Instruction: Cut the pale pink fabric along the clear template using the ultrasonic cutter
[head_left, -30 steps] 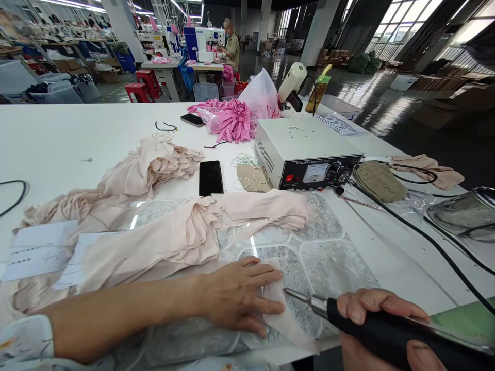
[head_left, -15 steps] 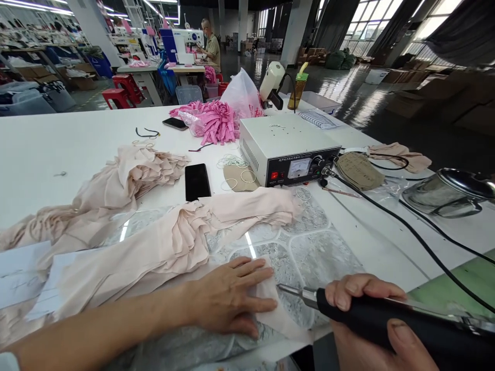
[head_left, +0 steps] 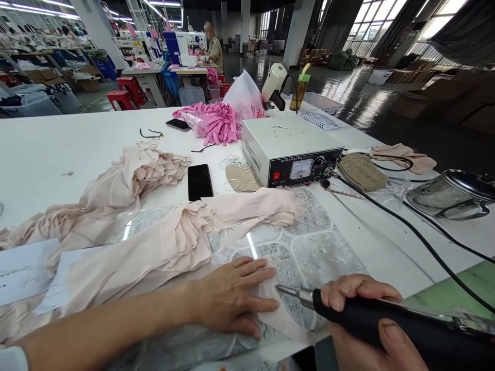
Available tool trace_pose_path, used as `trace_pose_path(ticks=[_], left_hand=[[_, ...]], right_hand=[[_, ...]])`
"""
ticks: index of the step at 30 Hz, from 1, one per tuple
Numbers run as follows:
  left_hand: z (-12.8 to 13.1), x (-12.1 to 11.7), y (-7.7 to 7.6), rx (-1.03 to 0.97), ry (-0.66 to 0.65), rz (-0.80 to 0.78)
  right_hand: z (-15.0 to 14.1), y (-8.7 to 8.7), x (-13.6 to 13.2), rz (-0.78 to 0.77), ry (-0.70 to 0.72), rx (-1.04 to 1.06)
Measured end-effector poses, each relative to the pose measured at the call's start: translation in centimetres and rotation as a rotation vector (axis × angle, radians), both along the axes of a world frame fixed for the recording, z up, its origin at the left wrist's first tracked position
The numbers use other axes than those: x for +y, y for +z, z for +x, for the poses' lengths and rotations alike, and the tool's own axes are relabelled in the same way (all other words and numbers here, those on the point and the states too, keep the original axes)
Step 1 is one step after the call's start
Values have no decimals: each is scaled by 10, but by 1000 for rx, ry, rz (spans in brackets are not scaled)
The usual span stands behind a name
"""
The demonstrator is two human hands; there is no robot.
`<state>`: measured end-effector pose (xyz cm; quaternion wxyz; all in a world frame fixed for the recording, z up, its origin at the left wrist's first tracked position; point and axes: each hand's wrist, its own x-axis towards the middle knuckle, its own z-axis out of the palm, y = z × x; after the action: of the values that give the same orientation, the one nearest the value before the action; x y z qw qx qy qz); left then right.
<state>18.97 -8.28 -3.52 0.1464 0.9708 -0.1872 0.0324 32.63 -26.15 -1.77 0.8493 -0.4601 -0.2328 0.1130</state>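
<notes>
My left hand (head_left: 235, 296) lies flat with fingers spread, pressing a pale pink fabric piece (head_left: 284, 322) against the grey patterned mat (head_left: 328, 257). In my right hand (head_left: 363, 309) is a black ultrasonic cutter handpiece (head_left: 386, 319), its fingers wrapped round the body. The cutter's metal tip points left and sits at the right edge of the fabric piece; whether it touches the cloth I cannot tell. Behind my left forearm lies a layered stack of pale pink fabric pieces (head_left: 185, 232), spreading across the mat.
A generator box (head_left: 290, 149) with a dial and lit red switch stands behind the mat; its black cable (head_left: 402, 219) runs right. Nearby are a phone (head_left: 200, 181), a second fabric pile (head_left: 116, 180), pink strips (head_left: 220, 121), a lidded glass mug (head_left: 444, 193) and a card pattern (head_left: 363, 172). One person sits at a far sewing machine.
The view has shifted slightly, so the table things appear a little further right. The cutter tip appears slightly further left, close to the fabric edge; my left hand stays on the cloth.
</notes>
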Motion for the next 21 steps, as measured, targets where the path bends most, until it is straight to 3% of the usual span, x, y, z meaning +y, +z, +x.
trace_pose_path(ticks=[21], left_hand=[[0,0,7,60,0,33]], right_hand=[[-2,4,3,-31,-22,20]])
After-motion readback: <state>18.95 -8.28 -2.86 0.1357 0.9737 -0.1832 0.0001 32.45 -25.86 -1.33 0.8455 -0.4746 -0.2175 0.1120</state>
